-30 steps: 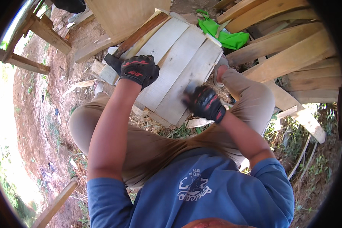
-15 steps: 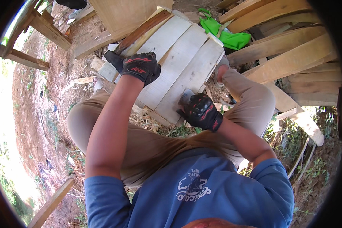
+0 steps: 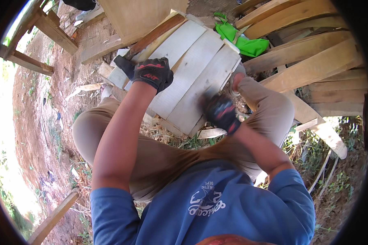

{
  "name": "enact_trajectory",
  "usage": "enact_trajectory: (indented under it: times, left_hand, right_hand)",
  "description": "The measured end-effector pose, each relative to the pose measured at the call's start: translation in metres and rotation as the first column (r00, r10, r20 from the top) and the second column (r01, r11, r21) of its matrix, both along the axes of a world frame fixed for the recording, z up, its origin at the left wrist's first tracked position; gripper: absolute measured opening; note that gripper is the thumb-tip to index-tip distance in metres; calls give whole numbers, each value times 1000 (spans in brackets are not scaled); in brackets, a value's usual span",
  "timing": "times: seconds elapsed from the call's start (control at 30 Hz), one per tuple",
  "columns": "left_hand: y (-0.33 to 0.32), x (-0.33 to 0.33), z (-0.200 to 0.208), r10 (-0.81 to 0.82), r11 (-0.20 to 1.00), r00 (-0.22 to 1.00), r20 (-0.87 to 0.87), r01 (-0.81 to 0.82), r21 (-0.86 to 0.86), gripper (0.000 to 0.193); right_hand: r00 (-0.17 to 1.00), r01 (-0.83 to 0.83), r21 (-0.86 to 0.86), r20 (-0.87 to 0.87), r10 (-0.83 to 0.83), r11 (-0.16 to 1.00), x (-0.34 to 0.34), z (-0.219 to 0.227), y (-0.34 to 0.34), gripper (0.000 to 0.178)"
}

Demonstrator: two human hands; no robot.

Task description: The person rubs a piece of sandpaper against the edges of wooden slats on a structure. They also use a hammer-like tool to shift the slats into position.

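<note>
Between my knees lie several pale wooden boards, side by side at a slant. My left hand, in a black glove with red trim, is closed near their left edge; a dark piece sticks out beside it, its kind unclear. My right hand, gloved alike and smeared by motion, is over the near right edge of the boards. Its fingers are closed on a small, dark, flat piece that looks like sandpaper, blurred now. A reddish-brown wood strip lies along the boards' far left side.
Long planks are stacked at the right, with a bright green bag by their left end. A wide wooden panel is at the back. A wooden frame stands far left, and a stick lies near left.
My right hand has moved slightly right and toward me along the boards, with the flat piece still in it. My left hand has stayed almost in place.
</note>
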State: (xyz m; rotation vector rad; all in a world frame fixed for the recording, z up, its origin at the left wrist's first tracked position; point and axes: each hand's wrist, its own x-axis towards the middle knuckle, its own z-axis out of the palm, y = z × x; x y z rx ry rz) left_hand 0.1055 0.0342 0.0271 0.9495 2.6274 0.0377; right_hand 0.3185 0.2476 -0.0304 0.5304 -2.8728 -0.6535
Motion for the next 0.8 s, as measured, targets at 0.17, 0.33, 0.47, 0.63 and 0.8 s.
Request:
enact_trajectory:
  times: [0.17,0.33,0.47,0.63,0.8]
  left_hand:
    - [1,-1,-1,4,1000,1000,-28,-4,10,44]
    - [9,0,-3,8,1000,999,-36,-7,8,44]
    - [7,-5,-6,5,1000,999,-51,-5,-7,45]
    - [15,-4,-5,-3,1000,998,-62,3,0,41]
    - [7,-2,-10,16,999,994,-112,-11,46,37]
  right_hand:
    - [995,-96,-166,9,98,981,-5,16,-18,13]
    - [989,147,-257,7,-150,955,-42,2,31,16]
    - [932,-291,-475,53,358,830,1,13,-34,12]
    - [962,269,-230,113,-249,935,-67,8,93,28]
    - [982,37,-289,190,20,957,-59,10,84,41]
